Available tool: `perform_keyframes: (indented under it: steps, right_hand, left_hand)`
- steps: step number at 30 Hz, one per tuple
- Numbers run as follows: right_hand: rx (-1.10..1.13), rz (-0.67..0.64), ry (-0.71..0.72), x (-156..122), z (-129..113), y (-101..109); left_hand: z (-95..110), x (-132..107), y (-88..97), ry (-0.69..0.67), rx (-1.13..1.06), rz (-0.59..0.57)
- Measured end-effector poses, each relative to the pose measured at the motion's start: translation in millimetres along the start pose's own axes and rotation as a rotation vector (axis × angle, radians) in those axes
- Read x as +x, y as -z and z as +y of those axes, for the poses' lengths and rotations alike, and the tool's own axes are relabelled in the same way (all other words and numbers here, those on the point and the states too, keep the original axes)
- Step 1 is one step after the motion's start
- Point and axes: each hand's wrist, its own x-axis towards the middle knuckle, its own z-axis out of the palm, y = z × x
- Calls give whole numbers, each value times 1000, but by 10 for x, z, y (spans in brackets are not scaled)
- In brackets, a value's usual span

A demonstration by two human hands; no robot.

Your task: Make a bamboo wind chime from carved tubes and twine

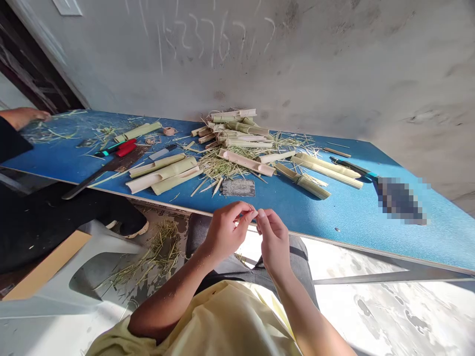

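My left hand (230, 228) and my right hand (273, 237) meet at the fingertips just off the table's near edge, above my lap. Both are closed in a pinch. Whatever sits between the fingertips is too small to make out. Right in front of them on the blue table (289, 207) lies a grey, rough rectangular block (238, 188). Behind it a split bamboo piece (247, 162) rests on a heap of bamboo shavings (215, 165). More split bamboo pieces (166, 173) lie to the left, and others (326, 170) to the right.
A pile of bamboo pieces (241, 131) stands against the grey wall (315, 64). At left are red-handled tools (126, 148), a knife (160, 152) and a long dark blade (89, 183). A black-handled tool (356, 170) lies right, partly blurred. Another person's hand (27, 117) is far left. Shavings (159, 252) litter the floor.
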Motion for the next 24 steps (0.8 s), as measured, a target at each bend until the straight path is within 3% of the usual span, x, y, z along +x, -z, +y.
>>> perform_keyframes:
  steps: [7, 14, 18, 24]
  right_hand:
    - [210, 114, -7, 33, -10, -63]
    - [451, 194, -48, 123, -64, -25]
    - [456, 187, -40, 160, -101, 52]
    - [415, 124, -21, 64, -99, 160]
  left_hand:
    - [6, -43, -83, -163, 326, 13]
    - [30, -131, -194, -221, 586, -228]
    - [-5, -164, -208, -251, 529, -234]
    - [32, -75, -8, -105, 188, -50]
